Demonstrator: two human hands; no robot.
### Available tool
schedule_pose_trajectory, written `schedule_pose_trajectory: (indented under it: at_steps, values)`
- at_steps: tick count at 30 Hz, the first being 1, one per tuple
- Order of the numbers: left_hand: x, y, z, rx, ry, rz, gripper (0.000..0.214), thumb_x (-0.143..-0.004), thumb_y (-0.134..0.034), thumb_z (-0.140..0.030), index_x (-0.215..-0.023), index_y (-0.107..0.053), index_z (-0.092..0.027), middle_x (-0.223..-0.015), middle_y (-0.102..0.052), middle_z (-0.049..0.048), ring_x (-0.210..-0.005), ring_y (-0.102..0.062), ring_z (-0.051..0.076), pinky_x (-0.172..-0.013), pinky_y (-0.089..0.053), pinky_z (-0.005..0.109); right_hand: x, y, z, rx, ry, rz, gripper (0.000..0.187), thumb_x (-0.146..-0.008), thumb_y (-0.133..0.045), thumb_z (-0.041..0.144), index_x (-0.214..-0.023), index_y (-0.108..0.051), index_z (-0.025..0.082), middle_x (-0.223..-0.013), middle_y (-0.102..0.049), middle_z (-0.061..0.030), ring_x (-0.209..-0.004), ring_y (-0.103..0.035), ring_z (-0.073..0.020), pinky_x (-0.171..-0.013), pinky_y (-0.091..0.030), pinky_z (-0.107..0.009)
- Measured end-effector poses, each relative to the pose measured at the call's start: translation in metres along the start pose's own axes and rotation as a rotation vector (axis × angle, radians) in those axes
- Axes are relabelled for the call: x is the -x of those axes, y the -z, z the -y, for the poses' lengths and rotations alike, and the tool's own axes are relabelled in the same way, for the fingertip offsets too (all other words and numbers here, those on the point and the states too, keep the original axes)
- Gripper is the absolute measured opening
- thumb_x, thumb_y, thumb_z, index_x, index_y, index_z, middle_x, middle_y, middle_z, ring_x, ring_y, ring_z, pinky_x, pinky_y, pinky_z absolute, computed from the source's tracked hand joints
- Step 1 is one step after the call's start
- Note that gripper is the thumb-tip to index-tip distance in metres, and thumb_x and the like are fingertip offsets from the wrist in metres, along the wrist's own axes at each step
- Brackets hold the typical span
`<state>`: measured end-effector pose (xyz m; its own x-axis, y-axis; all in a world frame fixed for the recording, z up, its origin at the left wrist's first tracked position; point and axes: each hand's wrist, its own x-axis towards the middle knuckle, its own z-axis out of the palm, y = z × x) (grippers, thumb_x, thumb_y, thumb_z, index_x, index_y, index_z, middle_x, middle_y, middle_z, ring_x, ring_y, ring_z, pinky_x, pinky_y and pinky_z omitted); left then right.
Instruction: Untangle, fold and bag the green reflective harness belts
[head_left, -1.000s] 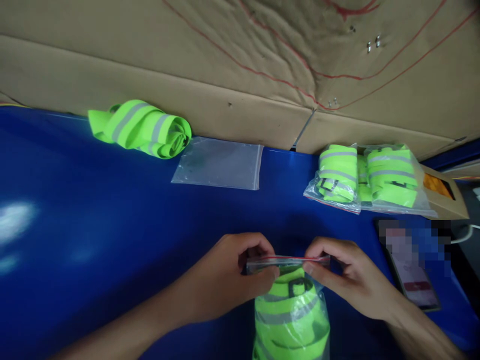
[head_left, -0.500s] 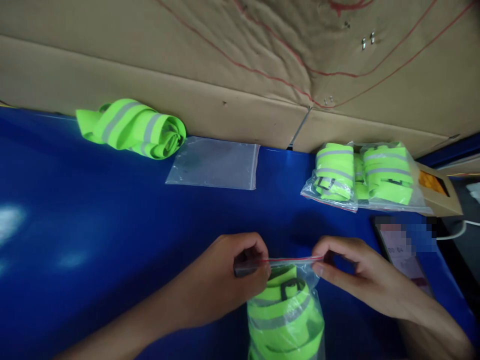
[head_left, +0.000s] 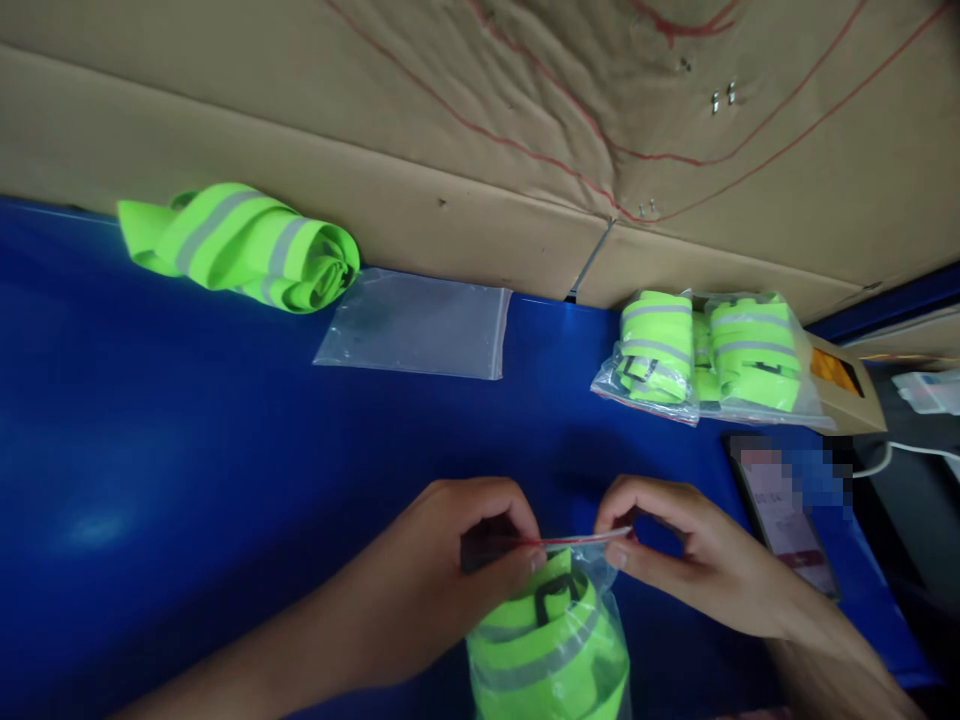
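Observation:
A clear zip bag stuffed with a rolled neon-green reflective band stands at the near edge of the blue table. My left hand pinches the left end of its red-lined zip strip. My right hand pinches the strip's right end with thumb and forefinger. The two hands are close together over the bag's mouth.
An empty clear bag lies flat by the cardboard wall. A loose rolled green band lies at the far left. Filled bags of bands sit far right, beside a small cardboard box and a phone.
Both hands and the bag have shifted slightly left and nearer to me. My right hand has slid leftward along the zip strip, so the hands are closer together.

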<state>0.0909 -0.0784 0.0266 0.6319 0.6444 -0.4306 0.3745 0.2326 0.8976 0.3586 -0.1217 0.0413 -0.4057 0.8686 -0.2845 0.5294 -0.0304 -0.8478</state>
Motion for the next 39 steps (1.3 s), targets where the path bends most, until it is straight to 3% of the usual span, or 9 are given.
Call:
schedule_pose_trajectory:
  at_steps: [9, 17, 24, 39]
  values:
    - [0.000, -0.001, 0.000, 0.034, -0.053, -0.013, 0.025, -0.092, -0.065, -0.038, -0.077, -0.068, -0.019, -0.071, -0.065, -0.0024, -0.065, -0.053, 0.010, -0.059, -0.038, 0.020, 0.009, 0.011, -0.007, -0.004, -0.099, -0.022, 0.017, -0.101, -0.066, 0.038, -0.093, -0.066, 0.023, -0.088, -0.067, -0.0008, -0.082, -0.062, -0.0143, -0.071, -0.049, -0.023]
    - [0.001, -0.001, 0.001, 0.051, -0.032, -0.009, 0.025, -0.091, -0.067, -0.041, -0.078, -0.068, -0.019, -0.071, -0.066, -0.0015, -0.066, -0.055, 0.011, -0.058, -0.040, 0.019, 0.003, 0.005, -0.004, -0.030, -0.062, -0.031, 0.017, -0.099, -0.067, 0.035, -0.088, -0.066, 0.022, -0.080, -0.066, 0.0002, -0.073, -0.059, -0.0130, -0.067, -0.048, -0.023]
    - [-0.002, -0.002, 0.004, 0.071, -0.066, -0.012, 0.022, -0.089, -0.069, -0.036, -0.076, -0.069, -0.018, -0.069, -0.063, -0.0018, -0.063, -0.050, 0.010, -0.055, -0.037, 0.019, 0.001, -0.009, -0.006, -0.061, 0.024, -0.100, 0.010, -0.091, -0.063, 0.016, -0.086, -0.058, 0.022, -0.079, -0.060, 0.0021, -0.072, -0.055, -0.0122, -0.066, -0.045, -0.023]
    - [-0.004, -0.006, 0.005, 0.078, -0.037, -0.026, 0.023, -0.088, -0.070, -0.039, -0.076, -0.070, -0.018, -0.070, -0.063, -0.0015, -0.063, -0.050, 0.010, -0.056, -0.037, 0.018, -0.002, -0.024, -0.009, -0.109, 0.049, -0.088, 0.012, -0.098, -0.067, 0.031, -0.092, -0.064, 0.021, -0.082, -0.065, -0.0001, -0.074, -0.058, -0.0129, -0.067, -0.045, -0.023]
